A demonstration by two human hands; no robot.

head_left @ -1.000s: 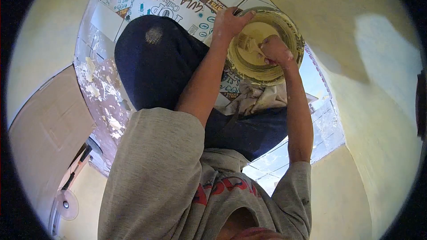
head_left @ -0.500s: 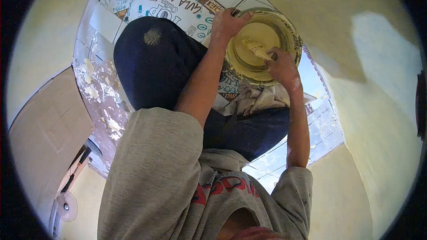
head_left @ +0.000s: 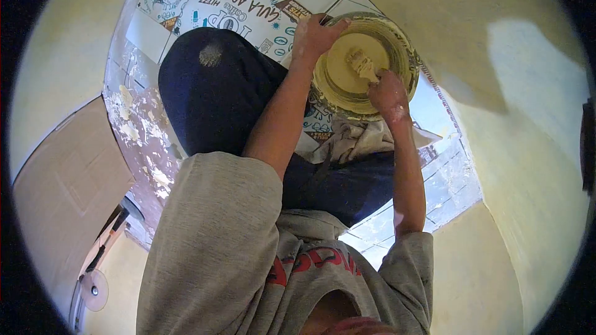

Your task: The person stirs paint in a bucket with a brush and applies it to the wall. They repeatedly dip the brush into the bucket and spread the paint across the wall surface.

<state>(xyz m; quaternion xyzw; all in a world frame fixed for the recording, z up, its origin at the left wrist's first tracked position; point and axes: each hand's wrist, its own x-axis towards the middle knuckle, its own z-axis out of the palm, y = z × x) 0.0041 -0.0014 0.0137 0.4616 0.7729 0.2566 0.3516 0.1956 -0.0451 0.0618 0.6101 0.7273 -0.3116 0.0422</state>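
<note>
In the head view, a round bucket [head_left: 406, 46] holds pale yellow paint [head_left: 341, 74], and its rim and inner wall are smeared with the same yellow. My left hand [head_left: 315, 38] grips the bucket's left rim, thumb lying over the edge. My right hand [head_left: 389, 93] is closed around the handle of a paintbrush [head_left: 366, 69]. Paint coats the brush head, which is down at the paint inside the bucket. Dried spots of paint mark my right wrist. A crumpled beige cloth [head_left: 357, 142] lies just below the bucket, by my leg.
Flattened printed cardboard [head_left: 248, 6] covers the tiles under and beside the bucket. A pale yellow wall [head_left: 515, 149] rises on the right. At the left are a paint-flaked floor patch [head_left: 146, 130], a brown board [head_left: 71, 161] and a tool with a round disc [head_left: 94, 290].
My right hand has shifted slightly down and left, and the brush has turned to a steeper angle in the paint. My left hand stays on the rim.
</note>
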